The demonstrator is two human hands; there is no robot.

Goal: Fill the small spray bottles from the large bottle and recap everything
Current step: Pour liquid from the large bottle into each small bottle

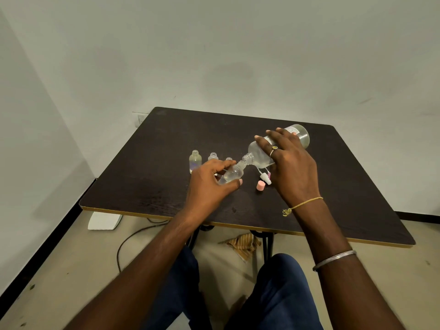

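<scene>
Ranging left to right across the dark, wood-grained table [133,186], the items are entered as follows.

1. First small bottle [195,161]: clear, cylindrical, uncapped, stood upright. A little liquid seems to be held in it; the level cannot be read.
2. Second small bottle [213,156]: same form, open-necked, stood just beside the first.
3. Third small bottle [229,159]: only the neck is seen behind the knuckles.

These three are judged to be lined up uncapped so that each may be taken in turn.

4. Left hand [212,184]: clamped on the held small bottle [232,175], which is pinched between thumb and fingers and tilted, mouth raised rightward, apparently so that the pour is caught. Clear liquid is seen pooled inside.
5. Large bottle [278,148]: transparent, round-shouldered, labelled, held nearly on its side above the table. Its neck is brought to the small mouth; whether the two rims touch cannot be told.
6. Pink cap [261,185]: small, matt, stood on the table under the large bottle.
7. Spray heads [265,180]: white, with thin dip tubes, laid just beside the cap, presumably set aside for recapping.
8. Right hand [290,167]: wrapped over the large bottle's body from above, a ring worn on one finger.

The hands are kept apart, each closed on its own bottle.
</scene>
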